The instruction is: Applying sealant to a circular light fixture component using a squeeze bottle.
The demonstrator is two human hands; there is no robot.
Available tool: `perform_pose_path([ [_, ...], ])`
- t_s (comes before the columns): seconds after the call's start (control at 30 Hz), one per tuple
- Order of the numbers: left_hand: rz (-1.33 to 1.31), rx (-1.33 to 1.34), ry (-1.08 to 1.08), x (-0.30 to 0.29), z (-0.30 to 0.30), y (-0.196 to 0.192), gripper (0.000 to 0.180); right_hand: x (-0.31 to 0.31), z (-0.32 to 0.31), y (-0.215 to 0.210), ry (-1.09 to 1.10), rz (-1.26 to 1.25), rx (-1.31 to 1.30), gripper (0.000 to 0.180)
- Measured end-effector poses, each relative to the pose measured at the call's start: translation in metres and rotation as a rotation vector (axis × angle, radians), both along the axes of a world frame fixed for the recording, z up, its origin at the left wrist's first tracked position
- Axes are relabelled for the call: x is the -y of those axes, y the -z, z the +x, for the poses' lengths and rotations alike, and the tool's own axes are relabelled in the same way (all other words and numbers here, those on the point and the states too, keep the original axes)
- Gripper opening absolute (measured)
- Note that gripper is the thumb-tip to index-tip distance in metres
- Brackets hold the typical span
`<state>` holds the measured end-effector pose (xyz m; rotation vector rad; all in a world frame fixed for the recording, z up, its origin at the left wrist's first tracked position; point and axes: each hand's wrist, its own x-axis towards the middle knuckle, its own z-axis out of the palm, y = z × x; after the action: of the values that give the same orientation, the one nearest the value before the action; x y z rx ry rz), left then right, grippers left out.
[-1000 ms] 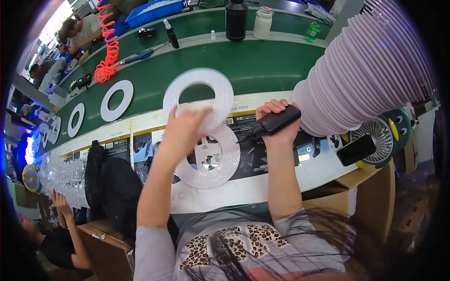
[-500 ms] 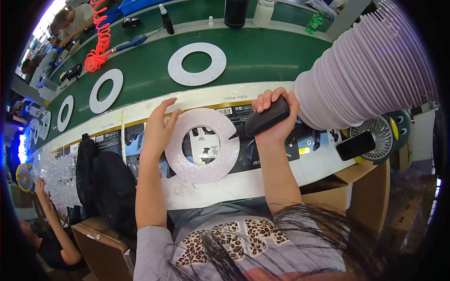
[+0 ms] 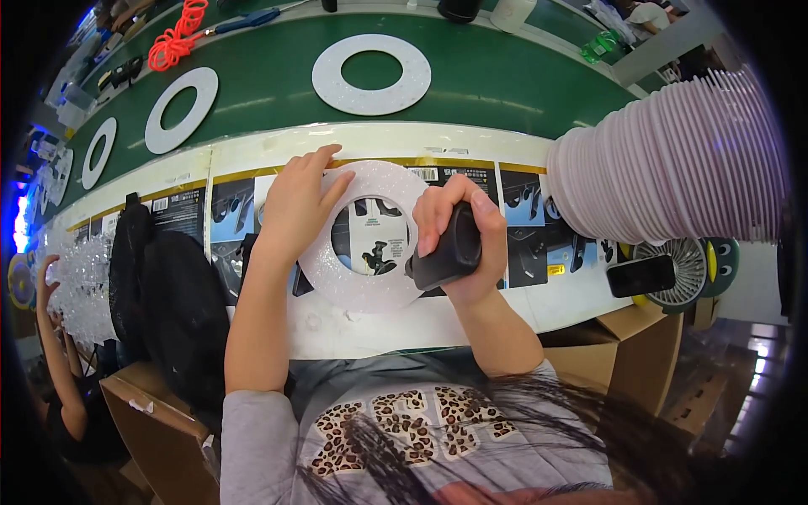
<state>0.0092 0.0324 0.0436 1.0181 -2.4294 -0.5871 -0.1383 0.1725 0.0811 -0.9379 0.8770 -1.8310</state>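
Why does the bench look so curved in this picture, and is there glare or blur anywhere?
Head view: the fisheye lens bows the green conveyor belt and the workbench edge into arcs, with black corners around the round image. Lighting is bright and even; a blue glare flares at the far left rim. The left hand, right hand, black tool and white ring look sharp; hair at the bottom is blurred.

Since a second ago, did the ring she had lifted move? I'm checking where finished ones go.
Yes. The ring was up in the left hand over the bench edge; now it lies flat on the green belt, farther from her.
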Motion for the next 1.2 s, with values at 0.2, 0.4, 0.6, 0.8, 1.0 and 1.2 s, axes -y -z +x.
perform_pose_path([
  [0.2,-0.027,0.025,-0.022,0.0,-0.001,0.002,0.037,0.002,-0.001,0.004,-0.007,0.049,-0.07,0.039],
  [0.4,-0.049,0.025,-0.012,0.002,-0.001,0.005,0.036,0.003,-0.002,0.006,-0.012,0.053,-0.138,0.041],
  [0.6,-0.05,0.047,-0.018,0.001,-0.001,0.003,0.037,0.002,0.0,0.004,-0.01,0.074,-0.112,0.042],
  [0.8,-0.045,0.049,-0.022,0.001,-0.001,0.003,0.037,0.002,0.0,0.004,-0.016,0.076,-0.104,0.041],
  [1.0,-0.043,0.036,-0.017,0.002,0.0,0.004,0.037,0.0,-0.004,-0.004,0.003,0.0,-0.019,0.04],
  [1.2,-0.06,0.046,-0.019,0.001,-0.001,0.003,0.037,-0.002,-0.024,-0.008,0.107,-0.182,0.083,0.038],
])
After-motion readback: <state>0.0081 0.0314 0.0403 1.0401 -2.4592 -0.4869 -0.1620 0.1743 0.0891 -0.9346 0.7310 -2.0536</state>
